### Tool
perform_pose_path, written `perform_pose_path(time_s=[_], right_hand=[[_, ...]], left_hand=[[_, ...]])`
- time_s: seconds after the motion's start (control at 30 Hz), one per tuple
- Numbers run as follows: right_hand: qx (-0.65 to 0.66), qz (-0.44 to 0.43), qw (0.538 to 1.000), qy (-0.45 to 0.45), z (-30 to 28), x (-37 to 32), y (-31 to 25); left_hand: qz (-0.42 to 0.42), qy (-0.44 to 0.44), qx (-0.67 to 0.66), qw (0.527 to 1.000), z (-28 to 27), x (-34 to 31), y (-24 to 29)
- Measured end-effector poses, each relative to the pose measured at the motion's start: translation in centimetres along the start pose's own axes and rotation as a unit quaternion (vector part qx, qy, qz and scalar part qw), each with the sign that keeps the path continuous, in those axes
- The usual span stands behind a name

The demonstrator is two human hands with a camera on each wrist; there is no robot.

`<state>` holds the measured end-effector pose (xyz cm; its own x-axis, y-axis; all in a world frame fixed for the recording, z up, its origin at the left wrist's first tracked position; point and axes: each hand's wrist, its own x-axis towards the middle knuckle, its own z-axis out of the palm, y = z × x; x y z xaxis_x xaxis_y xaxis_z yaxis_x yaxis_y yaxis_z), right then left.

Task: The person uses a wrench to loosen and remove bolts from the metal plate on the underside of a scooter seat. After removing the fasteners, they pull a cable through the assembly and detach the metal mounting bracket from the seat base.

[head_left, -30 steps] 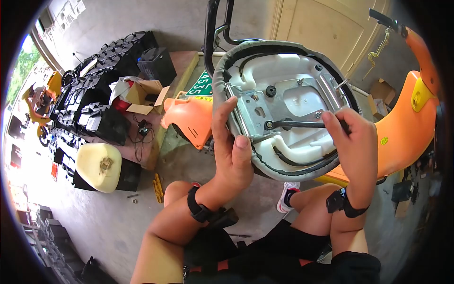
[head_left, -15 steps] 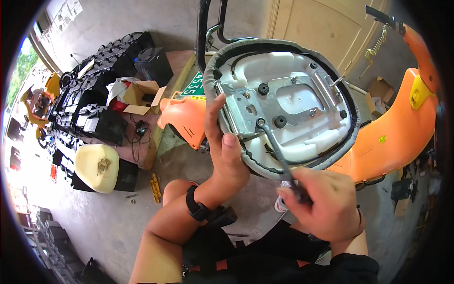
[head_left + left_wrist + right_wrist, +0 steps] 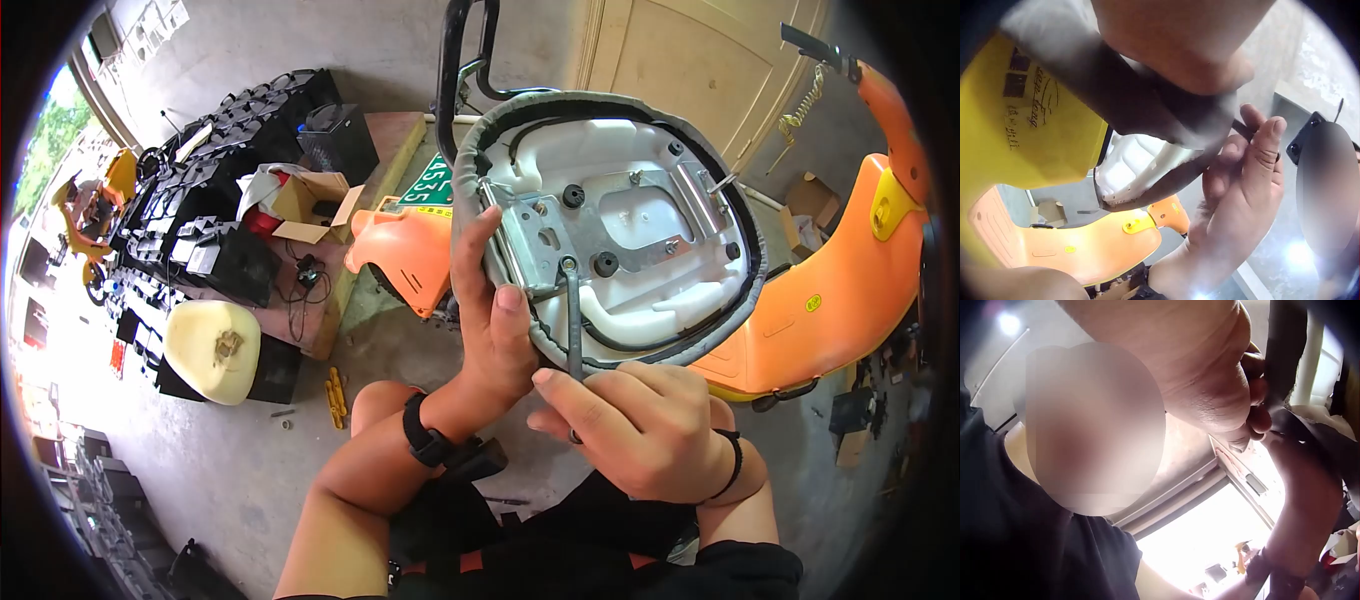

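Note:
An upturned scooter seat (image 3: 700,300) shows its white plastic underside, grey cover edge and bolted metal plate (image 3: 590,215) in the head view. My left hand (image 3: 495,335) grips the seat's left rim, thumb and index finger showing and the other fingers hidden behind. A dark ring-ended wrench (image 3: 574,320) sits with its ring over a bolt at the plate's lower edge, its shaft pointing down. Below the rim, my right hand (image 3: 640,425) holds the wrench's lower end. From the left wrist, the right hand (image 3: 1241,175) appears with its fingers curled about the handle.
An orange scooter body (image 3: 830,300) stands to the right, and an orange rear part (image 3: 405,255) with a green plate lies behind the seat. On the left are rows of black batteries (image 3: 230,260), an open cardboard box (image 3: 315,205) and a cream foam pad (image 3: 205,350).
My right hand has swung the wrench clockwise from pointing right across the seat to pointing down, with its ring staying at the same bolt. The left hand keeps its grip on the rim.

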<state>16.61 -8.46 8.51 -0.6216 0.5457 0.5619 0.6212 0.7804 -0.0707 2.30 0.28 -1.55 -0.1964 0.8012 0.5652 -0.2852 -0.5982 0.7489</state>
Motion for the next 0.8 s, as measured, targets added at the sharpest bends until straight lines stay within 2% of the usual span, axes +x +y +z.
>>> perform_pose_path(time_s=[0.13,0.27,0.33,0.43,0.53,0.6,0.7,0.8], right_hand=[[-0.011,-0.007,1.0,0.027,0.1,0.1,0.0],[-0.042,-0.018,0.997,0.057,1.5,0.0,-0.5],[-0.06,-0.022,0.992,0.108,2.6,-0.1,-0.6],[-0.027,-0.008,0.993,0.117,2.7,0.1,-0.6],[-0.003,-0.009,0.995,0.1,2.0,0.3,-0.5],[-0.011,-0.02,0.997,0.075,1.5,0.4,-0.4],[-0.01,-0.045,0.998,0.042,0.8,0.7,0.1],[0.032,-0.049,0.998,0.013,0.0,0.7,0.8]], left_hand=[[0.016,-0.01,-0.014,1.0,-0.1,0.1,-0.2],[0.007,0.004,0.03,1.0,-0.3,-0.2,-0.5],[0.012,-0.007,0.057,0.998,-0.3,-0.1,-0.2],[0.006,-0.004,0.031,1.0,-0.6,0.0,-0.6],[-0.001,0.005,0.012,1.0,-0.6,0.1,-1.0],[0.0,-0.015,-0.079,0.997,0.1,0.0,0.0],[0.008,0.008,-0.013,1.0,-0.3,-0.1,-0.8],[0.001,0.031,-0.02,0.999,-0.9,-0.2,-1.9]])
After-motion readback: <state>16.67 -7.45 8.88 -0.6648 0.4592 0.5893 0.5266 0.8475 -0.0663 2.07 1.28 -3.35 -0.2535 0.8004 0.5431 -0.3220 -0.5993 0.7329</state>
